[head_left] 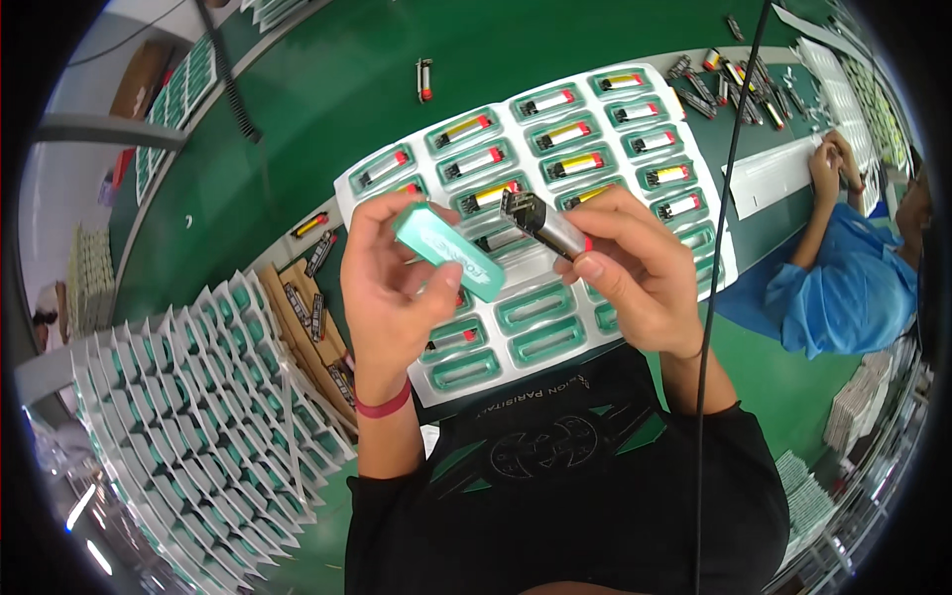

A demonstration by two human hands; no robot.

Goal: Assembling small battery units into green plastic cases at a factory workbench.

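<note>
My left hand [382, 273] holds a flat teal plastic case [448, 250] with rounded ends between thumb and fingers, its printed face turned up. Close by, my right hand [640, 273] pinches a silver battery assembly [557, 233] near its red cap; the black end points toward the case, with a gap between them. Beneath both hands lies a white tray [587, 91] with rows of teal-lined, oval slots. Many slots hold similar assemblies with silver or yellow bodies, while several nearest me have none. My hands hide part of the middle rows.
Stacked trays [198, 426] rise at my left beside a cardboard box [332, 347] holding battery assemblies. Loose assemblies [739, 84] lie at the far right of the green table [347, 79]. A black cable [729, 198] hangs across the right side. A co-worker in blue [853, 278] sits beyond it.
</note>
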